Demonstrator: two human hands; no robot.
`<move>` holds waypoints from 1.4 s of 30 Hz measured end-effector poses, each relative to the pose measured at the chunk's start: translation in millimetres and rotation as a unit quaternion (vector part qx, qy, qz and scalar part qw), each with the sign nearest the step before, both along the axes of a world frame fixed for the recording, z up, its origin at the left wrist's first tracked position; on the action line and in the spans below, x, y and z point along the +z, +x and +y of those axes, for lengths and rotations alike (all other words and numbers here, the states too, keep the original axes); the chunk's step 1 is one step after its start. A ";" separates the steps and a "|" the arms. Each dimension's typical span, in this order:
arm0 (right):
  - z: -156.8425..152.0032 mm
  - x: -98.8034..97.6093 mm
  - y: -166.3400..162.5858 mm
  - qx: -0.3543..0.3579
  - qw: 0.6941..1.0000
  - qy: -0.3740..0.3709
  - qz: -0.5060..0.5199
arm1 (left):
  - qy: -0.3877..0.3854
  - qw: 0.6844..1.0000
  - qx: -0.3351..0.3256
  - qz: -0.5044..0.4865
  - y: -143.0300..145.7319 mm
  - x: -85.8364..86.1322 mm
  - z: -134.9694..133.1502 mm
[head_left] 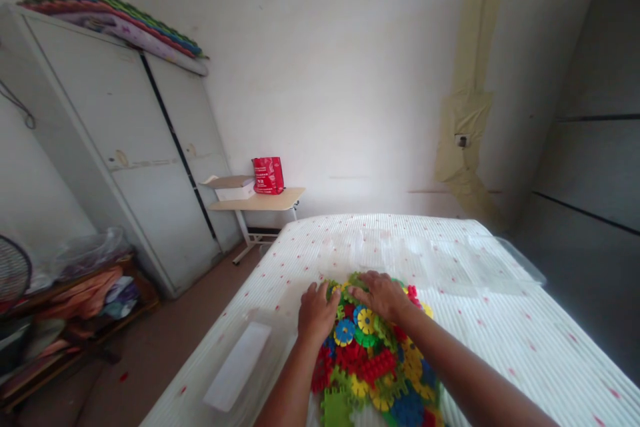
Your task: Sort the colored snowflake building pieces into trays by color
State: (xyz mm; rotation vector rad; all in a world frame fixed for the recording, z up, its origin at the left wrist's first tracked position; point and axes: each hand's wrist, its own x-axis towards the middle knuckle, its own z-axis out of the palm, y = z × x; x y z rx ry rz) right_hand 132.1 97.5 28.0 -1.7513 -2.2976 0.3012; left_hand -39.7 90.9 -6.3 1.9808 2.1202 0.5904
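Note:
A pile of plastic building pieces [367, 353] in red, yellow, green and blue lies on a white bedspread. Notched wheel-like discs and toothed square plates show among them. At the pile's far left edge rests my left hand [318, 312], fingers apart and touching the pieces. My right hand [384, 295] reaches over the far right side of the heap, its fingers stretched to the left across the pieces. Nothing shows held in either hand. Pieces under the palms are hidden.
Clear plastic trays [410, 260] stand beyond the pile. Left of it lies another clear container [260, 360] with a white strip [239, 365]. A small table [275, 200] bears a red bag [269, 175] and a box [235, 191]. A cabinet [130, 140] stands at left.

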 end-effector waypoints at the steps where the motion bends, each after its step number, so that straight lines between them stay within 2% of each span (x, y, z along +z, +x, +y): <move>1: 1.1 -0.9 -2.3 -0.003 1.000 -0.011 -0.007 | -0.003 1.000 0.000 0.010 0.9 0.6 0.6; 8: 6.7 -8.5 -9.0 -0.012 0.999 -0.041 -0.017 | -0.029 0.999 0.012 0.043 7.4 4.9 1.7; 15: 0.7 -4.4 -1.2 0.017 0.998 -0.057 -0.012 | -0.019 1.000 0.018 0.010 14.1 1.6 -3.5; 21: -21.6 -5.8 14.3 0.047 0.998 -0.043 0.004 | -0.005 0.999 -0.036 -0.016 16.7 -2.7 -17.3; 27: -46.1 -8.7 35.1 0.073 0.996 -0.032 0.039 | 0.041 0.989 -0.098 -0.105 20.9 -6.3 -30.5; 33: -65.8 19.5 47.0 0.091 0.993 -0.025 0.065 | 0.041 0.954 -0.165 -0.246 21.5 3.2 -42.0; 37: -47.4 25.8 38.6 0.057 0.995 0.023 0.075 | 0.075 0.948 -0.139 -0.276 12.6 6.5 -42.8; 42: -5.0 5.5 17.9 0.117 0.988 0.006 0.098 | 0.108 0.974 -0.099 -0.176 -6.5 -1.0 -49.5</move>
